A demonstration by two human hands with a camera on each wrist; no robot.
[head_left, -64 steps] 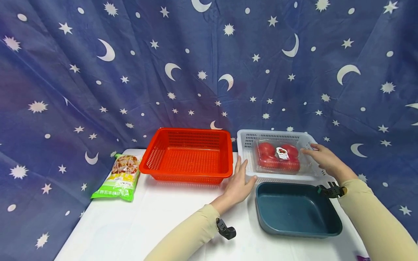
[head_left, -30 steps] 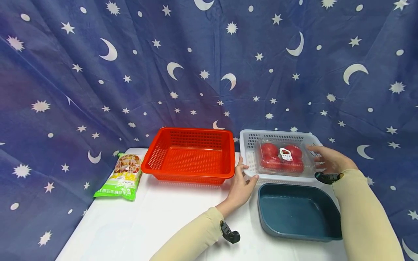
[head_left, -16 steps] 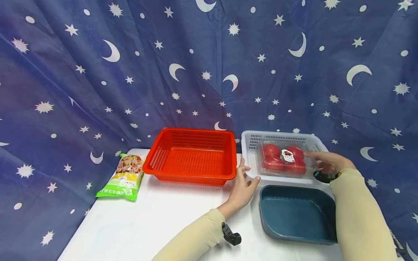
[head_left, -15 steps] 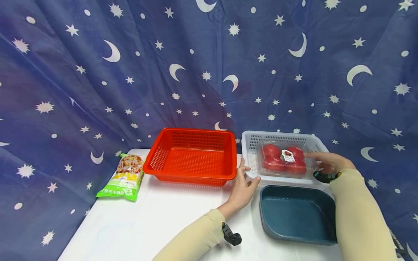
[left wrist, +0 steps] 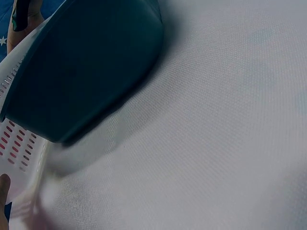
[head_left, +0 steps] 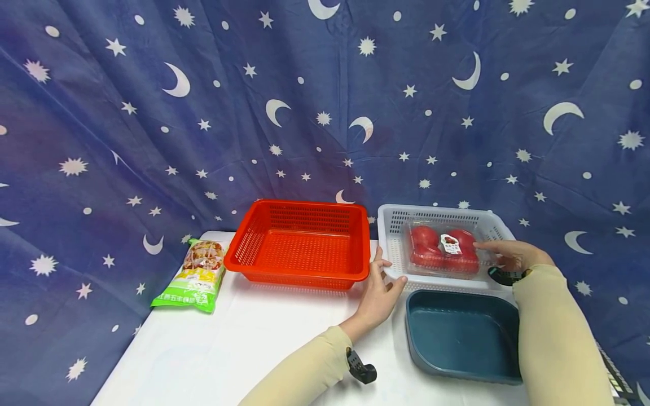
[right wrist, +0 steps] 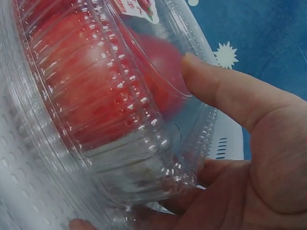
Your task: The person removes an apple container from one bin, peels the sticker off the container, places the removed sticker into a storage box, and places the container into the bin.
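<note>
A clear plastic box of several red tomatoes [head_left: 426, 256], with a small white label on its lid, lies in the white basket [head_left: 396, 215]. My right hand [head_left: 513, 254] grips the box's right end. In the right wrist view the thumb [right wrist: 211, 79] is on the lid side and the other fingers reach around beneath the box, partly hidden. My left hand [head_left: 376, 296] holds the basket's front left corner, fingers at the left rim and thumb at the front. Only a bit of that hand shows at the left wrist view's edge.
A red basket [head_left: 299, 276] stands left of the white one. The dark teal tub [head_left: 462, 338] sits just in front of the white basket, under the right forearm. A green and yellow food bag [head_left: 193, 276] lies at the table's left edge. A starry blue curtain [head_left: 304, 101] hangs behind.
My right hand has come down and left from above the basket's right end onto the plastic box. My left hand has closed in on the basket's corner. The view has shifted slightly.
</note>
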